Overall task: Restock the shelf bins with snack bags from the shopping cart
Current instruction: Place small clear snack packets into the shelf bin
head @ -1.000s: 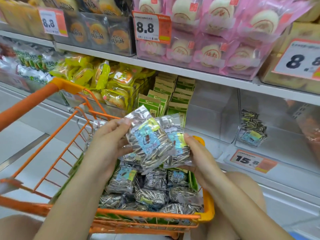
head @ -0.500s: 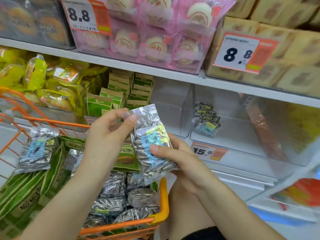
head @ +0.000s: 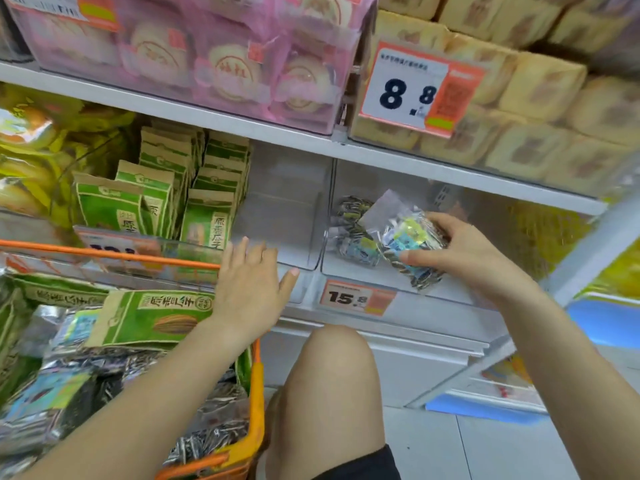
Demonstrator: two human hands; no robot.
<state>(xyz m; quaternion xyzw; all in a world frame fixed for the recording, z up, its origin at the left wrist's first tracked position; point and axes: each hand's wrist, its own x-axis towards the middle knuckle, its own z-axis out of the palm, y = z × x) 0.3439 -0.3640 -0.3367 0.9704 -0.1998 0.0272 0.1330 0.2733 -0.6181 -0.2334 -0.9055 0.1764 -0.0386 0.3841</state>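
Supermarket shelving fills the view, with pale floor tiles below and a bare knee [head: 329, 386] nearest the camera, so the person seems to be crouching. Just left of the knee sits the orange shopping cart [head: 256, 393], still well stocked with silvery sunflower-seed snack bags [head: 204, 441] and a green seed pouch [head: 152, 317] lying on top. Over the cart's far corner the left hand [head: 249, 289] hangs with fingers spread and nothing in it, close to the front lip of an empty clear bin [head: 284, 216]. Further right, the right hand [head: 474, 258] grasps one seed bag [head: 405, 244], thumb under and fingers over, holding it tilted inside the mouth of the neighbouring shelf bin [head: 349, 271], above the 15.8 price tag [head: 356, 297]. That bin holds only a small pile of matching bags [head: 349, 230] toward its back left, touching or nearly touching the held bag. Beyond, green pouches [head: 204, 202] stand in rows in the bin to the left, and the upper shelf carries pink-wrapped cakes [head: 225, 71] and pale buns [head: 536, 109] behind an 8.8 tag [head: 415, 88].

My reading is that the placing step is under way and the restock has barely begun. Next, the bag wants setting down against the pile and letting go, while the free hand goes to the cart for another
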